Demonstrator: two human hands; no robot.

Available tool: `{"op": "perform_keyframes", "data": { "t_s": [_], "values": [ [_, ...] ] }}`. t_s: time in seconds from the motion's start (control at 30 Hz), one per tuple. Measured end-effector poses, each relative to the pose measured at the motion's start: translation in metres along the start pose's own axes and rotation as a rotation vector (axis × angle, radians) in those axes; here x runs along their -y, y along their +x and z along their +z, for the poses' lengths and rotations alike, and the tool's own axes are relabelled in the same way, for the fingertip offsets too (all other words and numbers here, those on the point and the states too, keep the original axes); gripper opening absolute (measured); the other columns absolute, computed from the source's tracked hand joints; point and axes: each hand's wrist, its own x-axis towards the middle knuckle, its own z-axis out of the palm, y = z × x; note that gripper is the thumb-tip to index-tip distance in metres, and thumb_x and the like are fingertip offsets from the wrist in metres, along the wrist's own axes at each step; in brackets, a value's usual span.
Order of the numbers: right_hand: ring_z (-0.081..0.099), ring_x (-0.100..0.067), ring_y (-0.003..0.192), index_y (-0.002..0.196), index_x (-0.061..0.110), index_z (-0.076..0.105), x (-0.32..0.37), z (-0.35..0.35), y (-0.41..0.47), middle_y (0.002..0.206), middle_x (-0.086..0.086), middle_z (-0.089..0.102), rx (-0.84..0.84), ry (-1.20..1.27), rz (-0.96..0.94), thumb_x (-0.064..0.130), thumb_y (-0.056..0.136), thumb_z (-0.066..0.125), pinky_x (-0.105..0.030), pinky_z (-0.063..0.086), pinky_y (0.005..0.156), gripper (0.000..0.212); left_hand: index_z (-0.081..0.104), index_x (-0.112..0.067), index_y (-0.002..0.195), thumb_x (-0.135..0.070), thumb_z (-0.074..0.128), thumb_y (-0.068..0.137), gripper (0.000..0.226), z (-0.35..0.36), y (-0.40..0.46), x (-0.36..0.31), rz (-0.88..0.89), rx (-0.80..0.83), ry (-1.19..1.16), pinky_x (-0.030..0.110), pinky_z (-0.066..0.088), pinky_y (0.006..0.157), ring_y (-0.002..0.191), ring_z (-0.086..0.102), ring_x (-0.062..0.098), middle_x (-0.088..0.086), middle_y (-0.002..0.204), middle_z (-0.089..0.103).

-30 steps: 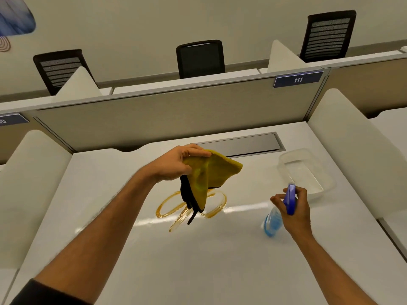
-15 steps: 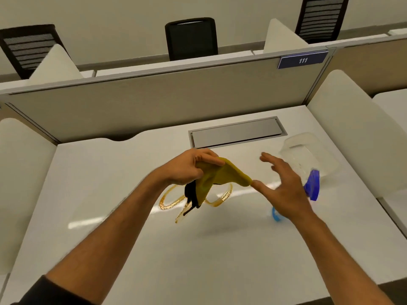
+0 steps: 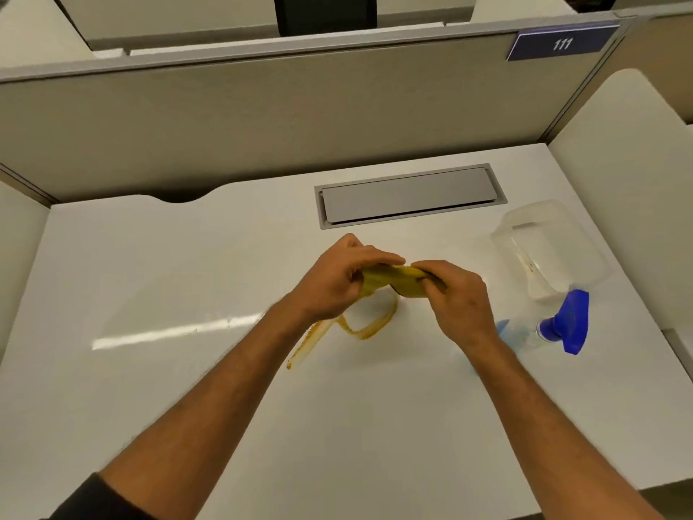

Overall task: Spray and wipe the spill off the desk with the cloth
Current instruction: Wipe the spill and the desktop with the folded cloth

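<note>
Gripping the yellow cloth (image 3: 390,281) together, left hand (image 3: 337,283) and right hand (image 3: 455,298) bunch it above the spill (image 3: 360,328) on the desk (image 3: 150,279), likely forming a wiping pad; the spray bottle (image 3: 555,326) stands near.

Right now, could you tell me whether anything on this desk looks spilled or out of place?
Yes: a brownish-yellow spill loops across the white desk, just below both hands holding the yellow cloth. The spray bottle and a clear container stand at the right.
</note>
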Motion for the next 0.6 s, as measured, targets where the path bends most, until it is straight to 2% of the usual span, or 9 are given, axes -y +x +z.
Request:
{"op": "perform_keyframes", "data": {
  "t_s": [0.1,0.2,0.27,0.33,0.43,0.5,0.6],
  "values": [
    [0.069,-0.033,0.102,0.114,0.004,0.073,-0.022,0.019,-0.03,0.114,-0.014,0.074,-0.014,-0.122,-0.046,0.005,0.088,0.072,-0.045,0.057,0.09,0.026,0.068,-0.032,0.127,0.006,0.055,0.091,0.054,0.025,-0.008,0.015,0.084,0.061,0.075,0.026,0.046,0.077,0.096,0.047,0.012,-0.006,0.112,0.071],
    [0.064,-0.036,0.116,0.119,0.004,0.07,-0.048,0.045,-0.067,0.125,-0.016,0.069,0.223,-0.129,0.134,0.002,0.089,0.07,-0.046,0.052,0.1,0.03,0.069,-0.022,0.126,0.006,0.054,0.087,0.05,0.055,-0.036,0.038,0.079,0.236,0.096,0.036,0.048,0.094,0.109,0.057,0.022,-0.002,0.12,0.071],
    [0.062,-0.035,0.119,0.121,0.007,0.069,-0.06,0.062,-0.089,0.129,-0.015,0.066,0.354,-0.111,0.279,0.008,0.092,0.067,-0.041,0.049,0.099,0.03,0.065,-0.023,0.133,-0.007,0.06,0.092,0.044,0.068,-0.064,0.06,-0.011,0.291,0.084,0.029,0.043,0.105,0.123,0.055,0.018,-0.003,0.132,0.065],
    [0.057,-0.032,0.124,0.129,0.012,0.063,-0.068,0.076,-0.096,0.135,-0.012,0.062,0.323,-0.072,0.379,0.019,0.094,0.067,-0.04,0.047,0.1,0.036,0.057,-0.03,0.139,-0.027,0.063,0.095,0.045,0.069,-0.09,0.088,-0.147,0.228,0.086,0.028,0.04,0.11,0.131,0.049,0.011,-0.008,0.141,0.058],
    [0.038,-0.031,0.142,0.151,0.02,0.036,-0.075,0.1,-0.08,0.157,-0.009,0.039,0.249,-0.055,0.426,0.04,0.094,0.064,-0.046,0.039,0.112,0.066,0.048,-0.029,0.147,-0.045,0.056,0.097,0.052,0.046,-0.122,0.139,-0.375,-0.016,0.128,0.031,0.033,0.116,0.142,0.042,0.015,-0.006,0.152,0.049],
    [0.02,-0.035,0.151,0.158,0.023,0.014,-0.08,0.121,-0.067,0.166,-0.01,0.018,0.295,-0.197,0.381,0.059,0.088,0.06,-0.055,0.025,0.119,0.091,0.041,-0.024,0.152,-0.05,0.045,0.1,0.059,0.022,-0.147,0.178,-0.498,-0.122,0.192,0.031,0.024,0.119,0.15,0.032,0.017,-0.003,0.16,0.04],
    [-0.002,-0.043,0.152,0.157,0.034,-0.012,-0.084,0.152,-0.057,0.169,-0.007,-0.008,0.374,-0.422,0.378,0.088,0.074,0.041,-0.067,0.006,0.117,0.112,0.028,-0.015,0.158,-0.052,0.032,0.101,0.068,-0.007,-0.182,0.231,-0.549,-0.161,0.331,0.042,0.017,0.124,0.155,0.017,0.023,0.001,0.166,0.023]
  ]
}}
